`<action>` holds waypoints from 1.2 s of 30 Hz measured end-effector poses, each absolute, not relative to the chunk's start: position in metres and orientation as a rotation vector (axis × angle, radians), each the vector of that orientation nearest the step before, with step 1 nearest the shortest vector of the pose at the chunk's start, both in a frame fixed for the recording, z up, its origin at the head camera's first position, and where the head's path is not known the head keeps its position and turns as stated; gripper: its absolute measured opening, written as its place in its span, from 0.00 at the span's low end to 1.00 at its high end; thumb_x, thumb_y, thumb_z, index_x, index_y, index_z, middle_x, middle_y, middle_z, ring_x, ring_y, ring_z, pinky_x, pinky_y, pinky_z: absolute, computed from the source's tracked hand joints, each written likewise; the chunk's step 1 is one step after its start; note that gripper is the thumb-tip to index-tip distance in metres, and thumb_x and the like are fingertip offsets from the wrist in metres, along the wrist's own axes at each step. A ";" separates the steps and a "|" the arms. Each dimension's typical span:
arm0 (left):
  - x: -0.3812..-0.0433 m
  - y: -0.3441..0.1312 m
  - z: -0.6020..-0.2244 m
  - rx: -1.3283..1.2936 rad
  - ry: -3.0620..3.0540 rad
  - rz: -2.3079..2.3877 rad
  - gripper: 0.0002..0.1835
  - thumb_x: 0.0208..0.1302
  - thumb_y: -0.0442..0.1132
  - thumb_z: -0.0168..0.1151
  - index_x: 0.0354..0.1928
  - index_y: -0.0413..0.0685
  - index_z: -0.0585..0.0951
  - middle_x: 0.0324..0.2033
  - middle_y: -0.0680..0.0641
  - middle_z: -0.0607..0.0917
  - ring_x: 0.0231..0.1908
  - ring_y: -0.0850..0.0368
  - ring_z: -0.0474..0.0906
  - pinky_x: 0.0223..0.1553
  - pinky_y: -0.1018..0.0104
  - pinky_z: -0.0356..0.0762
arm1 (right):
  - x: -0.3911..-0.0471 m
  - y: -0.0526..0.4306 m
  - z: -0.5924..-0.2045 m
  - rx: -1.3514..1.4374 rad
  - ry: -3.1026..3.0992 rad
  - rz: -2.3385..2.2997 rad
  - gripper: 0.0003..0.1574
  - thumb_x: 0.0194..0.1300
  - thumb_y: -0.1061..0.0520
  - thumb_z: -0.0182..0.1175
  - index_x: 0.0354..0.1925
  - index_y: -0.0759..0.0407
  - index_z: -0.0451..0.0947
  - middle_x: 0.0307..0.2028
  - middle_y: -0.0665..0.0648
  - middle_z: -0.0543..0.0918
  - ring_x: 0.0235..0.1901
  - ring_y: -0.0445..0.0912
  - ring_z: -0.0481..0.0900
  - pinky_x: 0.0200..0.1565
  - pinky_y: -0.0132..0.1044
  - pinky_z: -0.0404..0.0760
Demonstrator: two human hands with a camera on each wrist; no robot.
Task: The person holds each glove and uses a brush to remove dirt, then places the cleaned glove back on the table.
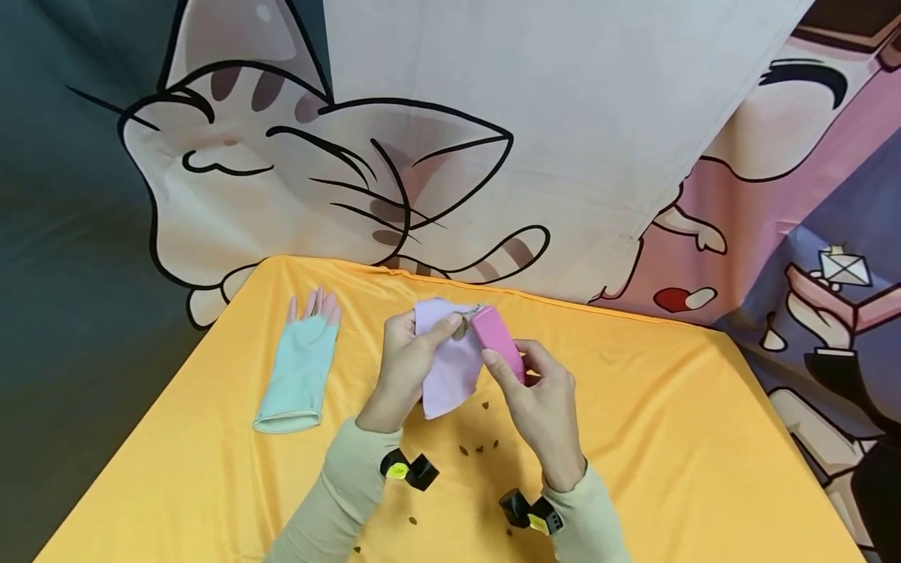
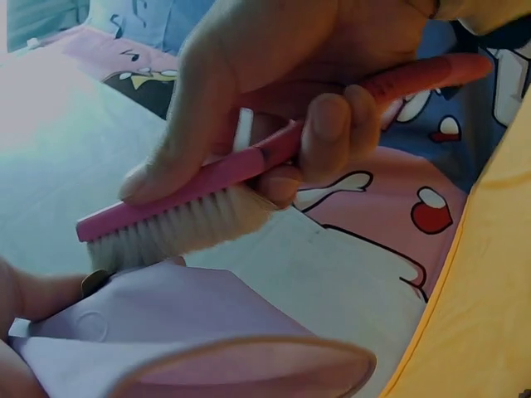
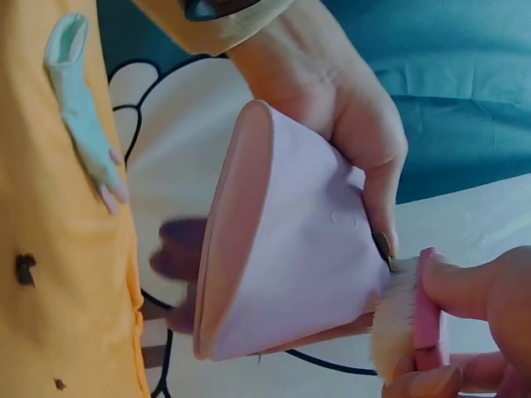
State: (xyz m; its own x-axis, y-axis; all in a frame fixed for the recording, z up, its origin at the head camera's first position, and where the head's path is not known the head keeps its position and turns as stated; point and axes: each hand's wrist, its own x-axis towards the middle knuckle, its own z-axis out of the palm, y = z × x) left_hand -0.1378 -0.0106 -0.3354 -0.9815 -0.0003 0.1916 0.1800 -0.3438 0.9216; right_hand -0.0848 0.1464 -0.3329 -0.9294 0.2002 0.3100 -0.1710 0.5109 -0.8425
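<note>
My left hand [image 1: 408, 363] pinches a lilac, soft, cone-shaped piece [image 3: 307, 236] with a wide open mouth and a pinkish inside. A small dark brown disc-like thing [image 2: 95, 282] shows by the left thumb at its narrow end. My right hand [image 1: 549, 399] grips a pink brush [image 1: 496, 336], thumb along its back, fingers around the handle. The pale bristles [image 2: 178, 228] face the lilac piece and sit right at its narrow end, beside the left thumb. Both hands are above the yellow cloth.
A mint glove [image 1: 299, 375] with pink fingertips lies on the yellow cloth [image 1: 655, 438] at the left. Several small brown bits [image 1: 480, 449] are scattered in front of and below the hands. Behind the table hangs a printed cartoon curtain [image 1: 563, 156].
</note>
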 end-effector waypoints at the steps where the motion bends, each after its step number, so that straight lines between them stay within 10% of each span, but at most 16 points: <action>1: -0.138 -0.012 -0.336 -0.229 -1.718 -2.486 0.11 0.57 0.33 0.63 0.39 0.32 0.81 0.38 0.41 0.83 0.37 0.52 0.80 0.37 0.58 0.80 | -0.085 0.147 -0.333 -0.031 -2.393 1.402 0.20 0.50 0.34 0.64 0.36 0.42 0.80 0.23 0.52 0.78 0.16 0.44 0.73 0.17 0.35 0.73; 15: -0.128 0.000 -0.329 -0.485 -2.137 -2.255 0.06 0.58 0.32 0.61 0.35 0.35 0.82 0.30 0.41 0.85 0.29 0.54 0.80 0.32 0.62 0.79 | -0.074 0.132 -0.307 0.166 -2.173 1.461 0.11 0.58 0.56 0.63 0.39 0.61 0.79 0.22 0.56 0.77 0.14 0.42 0.68 0.14 0.30 0.67; 36: -0.134 -0.012 -0.332 -0.196 -1.872 -2.513 0.07 0.58 0.33 0.63 0.35 0.34 0.82 0.27 0.45 0.82 0.29 0.56 0.79 0.34 0.63 0.79 | -0.089 0.146 -0.334 0.002 -2.273 1.386 0.17 0.56 0.40 0.62 0.39 0.48 0.81 0.23 0.51 0.77 0.15 0.44 0.71 0.14 0.32 0.70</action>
